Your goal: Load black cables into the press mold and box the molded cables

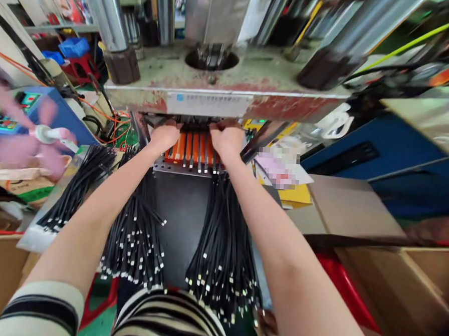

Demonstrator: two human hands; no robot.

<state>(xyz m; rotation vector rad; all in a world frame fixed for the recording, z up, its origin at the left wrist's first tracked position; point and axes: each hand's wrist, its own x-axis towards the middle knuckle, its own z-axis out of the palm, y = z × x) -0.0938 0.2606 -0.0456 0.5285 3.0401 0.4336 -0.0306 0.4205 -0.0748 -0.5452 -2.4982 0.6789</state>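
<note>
Both my hands reach under the upper plate of a press (278, 70). My left hand (166, 136) is closed at the left end of an orange fixture (196, 147). My right hand (228, 139) is closed at its right end. Their fingertips meet a dark edge in the shadow, and what they grip cannot be made out. Several black cables (185, 151) lie side by side across the fixture, their metal plug ends toward me. Below it, a bundle of black cables (224, 238) hangs over the dark table (177, 205) on the right, with another bundle (138, 233) on the left.
A further cable pile (84, 185) lies on a plastic sheet at the left. Beyond it spins a pink fan (41, 133) beside a blue control box (58, 104). At the right are papers, a yellow envelope (294, 194) and cardboard boxes (358, 205). Thick steel columns (108, 16) flank the press.
</note>
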